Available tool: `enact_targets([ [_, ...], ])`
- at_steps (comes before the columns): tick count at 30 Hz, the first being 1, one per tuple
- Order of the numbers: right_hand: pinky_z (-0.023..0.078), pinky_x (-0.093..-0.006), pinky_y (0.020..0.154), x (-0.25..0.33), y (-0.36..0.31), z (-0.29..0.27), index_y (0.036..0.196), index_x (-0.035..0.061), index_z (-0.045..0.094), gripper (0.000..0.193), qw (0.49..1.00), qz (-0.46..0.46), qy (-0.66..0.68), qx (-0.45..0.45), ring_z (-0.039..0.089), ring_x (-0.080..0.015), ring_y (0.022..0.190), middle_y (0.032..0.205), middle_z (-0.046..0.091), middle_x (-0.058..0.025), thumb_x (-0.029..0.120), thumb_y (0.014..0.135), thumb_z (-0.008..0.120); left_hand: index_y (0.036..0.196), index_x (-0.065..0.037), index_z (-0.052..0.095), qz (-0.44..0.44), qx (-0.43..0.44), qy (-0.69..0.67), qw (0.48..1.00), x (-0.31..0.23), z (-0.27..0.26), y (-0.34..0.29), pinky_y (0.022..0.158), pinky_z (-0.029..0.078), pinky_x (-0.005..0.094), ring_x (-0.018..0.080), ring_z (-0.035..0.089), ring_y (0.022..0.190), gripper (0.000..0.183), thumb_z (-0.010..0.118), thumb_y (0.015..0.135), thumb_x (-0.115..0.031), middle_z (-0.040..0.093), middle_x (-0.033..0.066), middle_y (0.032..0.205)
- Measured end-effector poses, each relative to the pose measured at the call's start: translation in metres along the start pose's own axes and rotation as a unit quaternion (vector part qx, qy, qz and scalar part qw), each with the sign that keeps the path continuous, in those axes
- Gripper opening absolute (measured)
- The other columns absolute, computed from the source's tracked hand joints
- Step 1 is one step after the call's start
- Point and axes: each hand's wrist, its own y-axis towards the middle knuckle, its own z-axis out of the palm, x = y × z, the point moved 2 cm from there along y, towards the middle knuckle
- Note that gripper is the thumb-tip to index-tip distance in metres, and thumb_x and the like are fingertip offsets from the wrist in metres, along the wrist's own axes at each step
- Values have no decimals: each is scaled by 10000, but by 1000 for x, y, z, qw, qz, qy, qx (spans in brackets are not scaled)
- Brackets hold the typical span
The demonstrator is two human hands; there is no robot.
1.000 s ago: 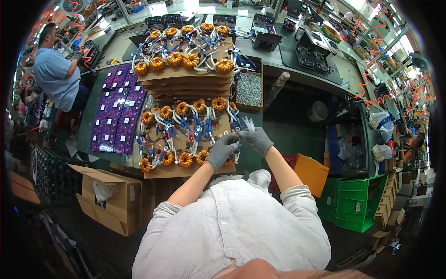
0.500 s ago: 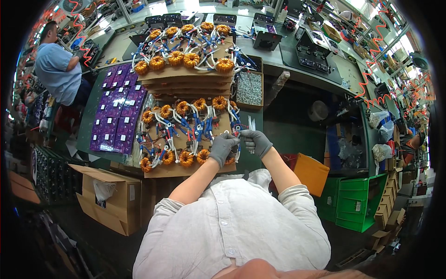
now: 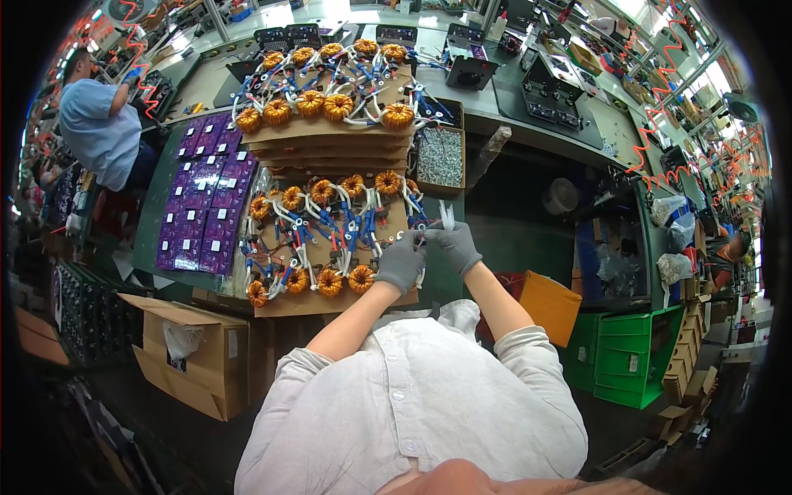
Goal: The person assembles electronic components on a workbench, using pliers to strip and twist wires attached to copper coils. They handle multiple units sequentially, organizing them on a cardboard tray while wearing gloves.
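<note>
My left hand [image 3: 402,262] and my right hand [image 3: 454,246], both in grey gloves, meet at the right edge of the near cardboard sheet [image 3: 334,308]. A bundle of thin white strips [image 3: 446,216], resembling cable ties, sticks up out of my closed right hand. The fingers of my left hand are pinched together beside the right fingertips; what lies between them is too small to make out. To the left, orange copper-wound ring coils [image 3: 330,282] with blue, white and red leads [image 3: 352,235] lie in rows on the sheet.
Stacked cardboard behind carries more coils [image 3: 337,107]. Purple circuit boards [image 3: 191,227] lie at left; a box of small metal parts [image 3: 440,157] stands at right. An open carton [image 3: 198,355] and a green crate [image 3: 631,359] flank me. A co-worker [image 3: 103,124] is at far left.
My left hand has shifted slightly right and turned, its back now more toward me. The right hand with the white strips has moved slightly. The co-worker's hand has risen.
</note>
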Motion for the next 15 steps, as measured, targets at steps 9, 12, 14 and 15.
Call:
enact_targets([
  [9,256,-200,350,25,-20,4,951,33,599,240,997,75,18,21,363,-27,391,588,479,47,212,817,686,1138,-30,586,1,43,-75,996,27,1,20,671,499,339,260,630,757,425,619,790,-272,646,157,857],
  [12,245,-193,369,38,-28,4,968,49,571,241,991,105,18,87,355,-25,414,592,446,60,214,830,681,1122,-22,592,-45,8,-349,936,12,-27,9,493,415,192,52,500,562,346,594,849,-235,582,11,711],
  [14,245,-187,375,42,-40,12,953,51,574,239,975,156,20,158,357,-23,421,601,453,54,223,828,684,1094,-23,602,-77,53,-428,899,-8,-59,1,478,383,182,42,473,540,303,583,871,-226,577,3,700],
  [15,246,-184,379,43,-45,16,946,52,576,239,964,181,19,195,358,-21,425,606,456,51,228,828,686,1081,-23,607,-92,73,-468,876,-13,-68,-1,470,367,177,38,460,530,283,578,882,-222,574,-1,694],
])
